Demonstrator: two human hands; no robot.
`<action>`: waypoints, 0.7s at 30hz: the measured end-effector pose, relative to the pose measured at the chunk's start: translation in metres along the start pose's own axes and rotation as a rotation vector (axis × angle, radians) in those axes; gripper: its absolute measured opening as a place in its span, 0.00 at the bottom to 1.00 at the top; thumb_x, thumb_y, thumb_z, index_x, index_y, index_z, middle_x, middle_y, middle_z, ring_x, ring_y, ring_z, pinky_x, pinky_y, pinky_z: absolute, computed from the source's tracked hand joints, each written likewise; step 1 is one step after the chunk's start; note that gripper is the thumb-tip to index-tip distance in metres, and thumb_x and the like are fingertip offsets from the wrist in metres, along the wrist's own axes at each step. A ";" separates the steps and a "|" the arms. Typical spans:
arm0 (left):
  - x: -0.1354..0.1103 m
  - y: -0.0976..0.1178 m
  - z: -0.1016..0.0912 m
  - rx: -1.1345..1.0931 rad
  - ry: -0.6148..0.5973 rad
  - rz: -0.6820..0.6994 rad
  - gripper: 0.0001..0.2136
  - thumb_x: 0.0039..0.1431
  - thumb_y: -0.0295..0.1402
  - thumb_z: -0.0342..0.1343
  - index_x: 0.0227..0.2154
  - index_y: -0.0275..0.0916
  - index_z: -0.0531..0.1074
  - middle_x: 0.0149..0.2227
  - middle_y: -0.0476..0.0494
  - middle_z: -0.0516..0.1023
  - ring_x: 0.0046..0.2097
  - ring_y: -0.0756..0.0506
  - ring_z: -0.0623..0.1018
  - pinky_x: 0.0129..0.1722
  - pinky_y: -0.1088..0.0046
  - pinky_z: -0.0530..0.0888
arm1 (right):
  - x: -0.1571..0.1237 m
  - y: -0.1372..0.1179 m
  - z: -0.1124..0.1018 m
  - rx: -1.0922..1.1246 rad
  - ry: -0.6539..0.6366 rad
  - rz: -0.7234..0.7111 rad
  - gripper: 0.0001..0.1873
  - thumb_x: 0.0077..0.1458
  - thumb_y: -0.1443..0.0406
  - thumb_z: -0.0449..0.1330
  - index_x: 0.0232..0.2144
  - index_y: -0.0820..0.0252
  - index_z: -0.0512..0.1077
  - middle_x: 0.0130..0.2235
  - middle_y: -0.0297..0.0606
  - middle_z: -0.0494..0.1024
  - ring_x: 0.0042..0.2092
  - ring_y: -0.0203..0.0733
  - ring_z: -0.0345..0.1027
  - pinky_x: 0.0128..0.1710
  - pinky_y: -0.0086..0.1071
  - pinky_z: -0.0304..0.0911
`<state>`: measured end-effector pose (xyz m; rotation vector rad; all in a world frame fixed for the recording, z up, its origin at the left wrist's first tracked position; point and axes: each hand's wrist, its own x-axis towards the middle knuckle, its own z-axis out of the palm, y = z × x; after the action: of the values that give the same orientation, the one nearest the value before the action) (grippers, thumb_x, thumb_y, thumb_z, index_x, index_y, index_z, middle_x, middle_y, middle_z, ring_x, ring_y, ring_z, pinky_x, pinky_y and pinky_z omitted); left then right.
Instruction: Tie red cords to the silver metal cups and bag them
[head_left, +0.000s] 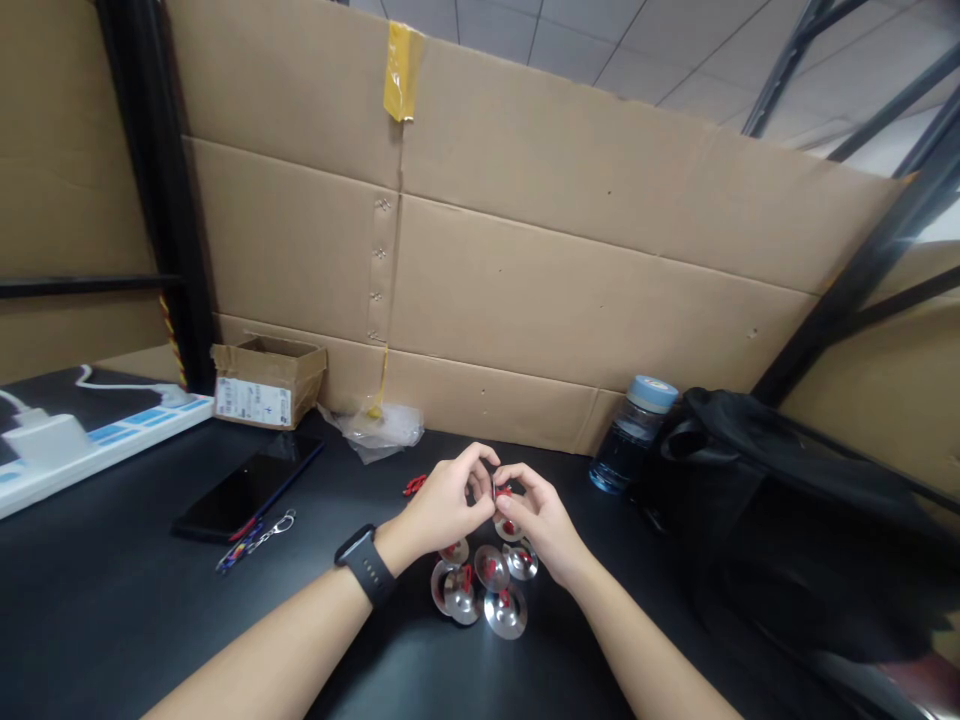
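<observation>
Both my hands meet over the black table. Between them a small metal finger cymbal is turned nearly edge-on, mostly hidden by the fingers. My left hand, with a dark watch on its wrist, pinches it from the left. From the right, the fingertips of my right hand close on the same cymbal, with some red cord showing by them. Just below the hands lie several shiny finger cymbals with red cords, some overlapping. Red cord also lies behind my left hand.
On the left are a phone, a keychain, a white power strip and a small cardboard box. A clear plastic bag lies by the cardboard wall. To the right stand a water bottle and a black bag.
</observation>
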<state>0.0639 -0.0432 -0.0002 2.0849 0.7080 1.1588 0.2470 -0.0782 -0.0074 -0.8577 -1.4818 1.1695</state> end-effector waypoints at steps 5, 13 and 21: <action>-0.001 0.001 -0.002 0.027 -0.009 0.015 0.16 0.54 0.25 0.56 0.47 0.41 0.68 0.30 0.53 0.76 0.32 0.49 0.77 0.35 0.74 0.71 | -0.001 0.000 0.001 0.038 -0.034 -0.029 0.16 0.54 0.61 0.72 0.42 0.55 0.71 0.52 0.38 0.71 0.37 0.34 0.71 0.36 0.30 0.67; -0.001 0.003 -0.004 0.103 -0.004 0.000 0.18 0.50 0.23 0.54 0.45 0.42 0.69 0.27 0.56 0.72 0.29 0.50 0.73 0.31 0.75 0.66 | -0.003 0.003 0.002 0.034 -0.128 -0.037 0.23 0.53 0.65 0.71 0.48 0.51 0.66 0.53 0.39 0.71 0.45 0.42 0.76 0.45 0.36 0.71; -0.001 0.000 -0.003 0.128 -0.018 -0.007 0.18 0.51 0.23 0.54 0.45 0.42 0.69 0.26 0.56 0.71 0.28 0.50 0.73 0.30 0.75 0.64 | -0.003 0.003 0.003 -0.066 -0.116 -0.037 0.22 0.55 0.66 0.70 0.48 0.52 0.66 0.50 0.37 0.71 0.45 0.41 0.76 0.44 0.36 0.71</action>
<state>0.0608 -0.0434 0.0001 2.1945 0.7989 1.1150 0.2449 -0.0807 -0.0109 -0.8147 -1.6320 1.1647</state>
